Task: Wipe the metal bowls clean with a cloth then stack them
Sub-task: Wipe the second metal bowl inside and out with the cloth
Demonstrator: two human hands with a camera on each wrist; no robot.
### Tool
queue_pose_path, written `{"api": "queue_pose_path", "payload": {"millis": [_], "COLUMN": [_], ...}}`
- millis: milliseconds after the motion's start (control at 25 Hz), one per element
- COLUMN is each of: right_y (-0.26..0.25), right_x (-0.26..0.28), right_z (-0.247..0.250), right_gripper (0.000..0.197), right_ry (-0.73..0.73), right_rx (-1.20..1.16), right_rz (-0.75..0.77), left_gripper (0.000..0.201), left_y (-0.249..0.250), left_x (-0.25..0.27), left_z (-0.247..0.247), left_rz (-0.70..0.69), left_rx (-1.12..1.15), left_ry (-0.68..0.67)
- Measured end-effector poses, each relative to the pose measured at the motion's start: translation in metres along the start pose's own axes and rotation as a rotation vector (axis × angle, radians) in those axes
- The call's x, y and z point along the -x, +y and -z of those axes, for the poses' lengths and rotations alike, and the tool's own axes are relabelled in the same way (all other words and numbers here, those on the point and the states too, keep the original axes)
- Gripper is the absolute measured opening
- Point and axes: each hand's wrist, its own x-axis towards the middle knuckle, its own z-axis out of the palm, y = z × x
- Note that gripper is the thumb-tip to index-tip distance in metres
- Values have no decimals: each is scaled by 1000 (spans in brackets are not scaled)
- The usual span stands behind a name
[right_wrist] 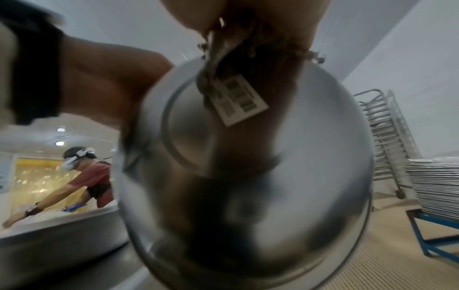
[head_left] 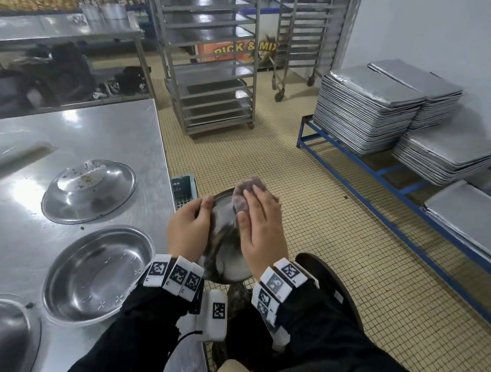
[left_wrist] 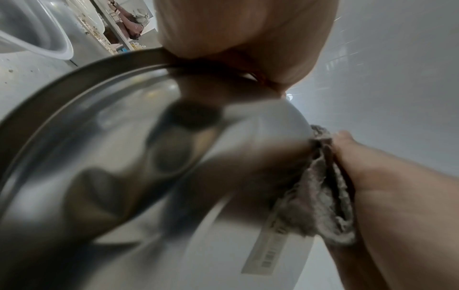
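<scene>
- Head view: metal bowl held off the steel table edge, over tiled floor, tilted, outside facing up.
- Gripped at the rim by left hand, fingers curled round it; slick metal, so could slip and drop.
- Pressed flat by right hand, fingers straight on pinkish cloth; hard rubbing could twist it loose.
- Beside the table edge, upright bowl; beyond it, crumb-specked upturned bowl, risking dirty stacking.

Head: looks steeply down over both wrists, table on the left.
Wrists: very close, blurred, seemingly tilted upward.
Shared: held bowl, cloth.
</scene>
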Motion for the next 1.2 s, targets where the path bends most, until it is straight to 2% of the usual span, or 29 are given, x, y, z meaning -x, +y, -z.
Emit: {"api": "queue_pose_path", "payload": {"millis": [80,200,240,320,520,600,640,720,840,960,1040,1120,1200], "right_y": [7,31,36,32,2,-4,-5,-4,11,33,45,49,49], "right_x": [-10,-15,-10,4,5,-8,-16,-28,-30,-12,3,9,5], "right_z": [5,14,15,15,5,4,4,10,21,22,18,19,28], "right_gripper": [49,43,43,45,53,52,52,50,40,38,34,26,24], "right_ry": [64,85,78,68,-5,29,43,38,47,36,-11,20,78], "right_rx": [-116,-385,-404,-358,-183,-87,-61,-93,-318,-561,-671,-760,-752], "right_rz": [-163,-539,-579,-488,-5,42,16,-106,-371,-667,-811,-848,-814], "left_gripper": [42,42,42,42,50,48,47,49,49,37,26,22,21], "left_y": [1,-3,-2,-4,-3,4,7,8,2,-2,-3,-5,-11], "left_x": [2,1,0,-2,1,4,5,7,11,10,9,9,11], "left_z": [1,2,2,3,4,3,2,2,3,4,4,4,2], "left_rz": [22,126,145,142,74,40,26,26,84,206,259,268,243], "left_rx": [70,213,236,244,214,205,198,205,294,391,448,486,408], "left_ry": [6,85,112,137,121,108,102,85,117,181,219,227,191]}}
